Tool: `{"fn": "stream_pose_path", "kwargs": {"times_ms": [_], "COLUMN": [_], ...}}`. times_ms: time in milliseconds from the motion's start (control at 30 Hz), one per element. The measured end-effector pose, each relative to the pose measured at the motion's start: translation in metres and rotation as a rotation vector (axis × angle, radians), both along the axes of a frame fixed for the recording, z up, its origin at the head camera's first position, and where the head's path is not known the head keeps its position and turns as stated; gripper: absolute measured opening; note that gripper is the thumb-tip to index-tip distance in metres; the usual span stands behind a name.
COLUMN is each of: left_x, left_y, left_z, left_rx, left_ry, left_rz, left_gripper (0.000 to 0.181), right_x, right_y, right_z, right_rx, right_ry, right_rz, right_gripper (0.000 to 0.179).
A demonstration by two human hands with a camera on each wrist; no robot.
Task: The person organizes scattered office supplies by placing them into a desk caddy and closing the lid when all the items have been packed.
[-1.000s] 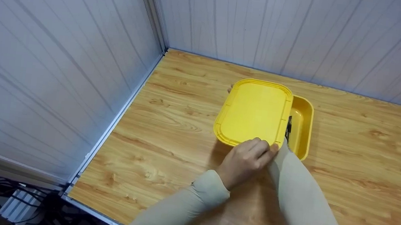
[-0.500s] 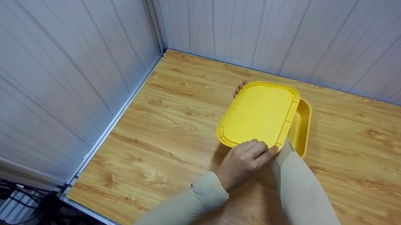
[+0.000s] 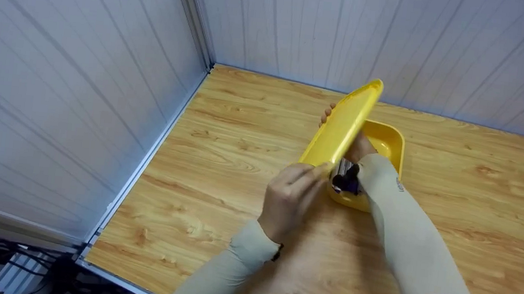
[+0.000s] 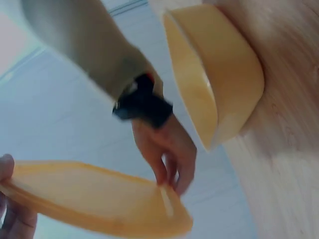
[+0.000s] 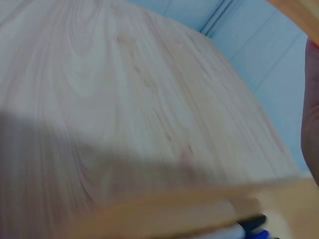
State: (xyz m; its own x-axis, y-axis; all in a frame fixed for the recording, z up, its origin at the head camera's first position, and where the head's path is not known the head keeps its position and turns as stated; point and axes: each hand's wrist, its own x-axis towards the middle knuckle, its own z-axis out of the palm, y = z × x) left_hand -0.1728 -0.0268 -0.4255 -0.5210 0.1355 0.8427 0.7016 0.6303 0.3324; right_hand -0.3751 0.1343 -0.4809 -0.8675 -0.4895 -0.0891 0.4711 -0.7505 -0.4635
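Note:
A yellow lid [image 3: 342, 126] is tilted steeply above a yellow box [image 3: 392, 136] on the wooden table. My left hand [image 3: 288, 198] pinches the lid's near end between thumb and fingers. Reaching across over the box, my right hand [image 4: 174, 147] grips the far end; in the head view the lid hides most of it, with fingertips showing past the left edge. Both hands hold the lid [image 4: 94, 194] clear of the box [image 4: 234, 69] in the left wrist view. Inside the box, the right wrist view shows a marker with a black cap [image 5: 253, 222] and a blue tip [image 5: 259, 234].
White panel walls [image 3: 275, 22] rise along the table's back and left edges. Dark cables and a metal frame [image 3: 25, 266] lie past the table's lower-left corner. Wooden tabletop [image 3: 481, 189] extends right of the box. A black device [image 4: 142, 102] is strapped to the right wrist.
The lid has turned from nearly flat, facing up, to steeply tilted, its right side raised. My left hand has shifted slightly left, and more of the box and its contents shows.

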Motion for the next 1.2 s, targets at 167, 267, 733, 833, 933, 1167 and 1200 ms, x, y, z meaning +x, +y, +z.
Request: {"fn": "stream_pose_path", "kwargs": {"times_ms": [167,267,733,833,933,1167,1200], "left_x": [-0.005,-0.007,-0.014,-0.015,-0.016,-0.02,-0.02], "left_y": [-0.02,-0.029,-0.041,-0.04,-0.036,-0.026,-0.025], "left_z": [0.002,-0.003,-0.038,-0.046,-0.051,-0.055,-0.055], "left_rx": [0.249,0.41,0.996,1.062,1.095,1.164,1.179], "left_ry": [-0.126,-0.222,-0.862,-0.928,-0.956,-0.974,-0.973], "left_rz": [0.058,0.056,-0.095,-0.116,-0.13,-0.135,-0.14], "left_gripper": [0.029,0.032,0.042,0.041,0.042,0.042,0.042], "right_x": [0.001,0.003,0.013,0.017,0.021,0.029,0.029], "right_y": [0.013,0.023,0.05,0.05,0.049,0.053,0.054], "right_z": [0.008,0.018,0.05,0.055,0.059,0.057,0.056], "right_rx": [0.154,0.259,0.718,0.788,0.847,0.888,0.887], "right_ry": [-0.006,-0.032,-0.031,-0.032,-0.028,-0.043,-0.044], "right_rz": [-0.055,-0.08,-0.129,-0.136,-0.156,-0.237,-0.247], "right_gripper": [0.024,0.025,0.036,0.038,0.04,0.04,0.04]}}
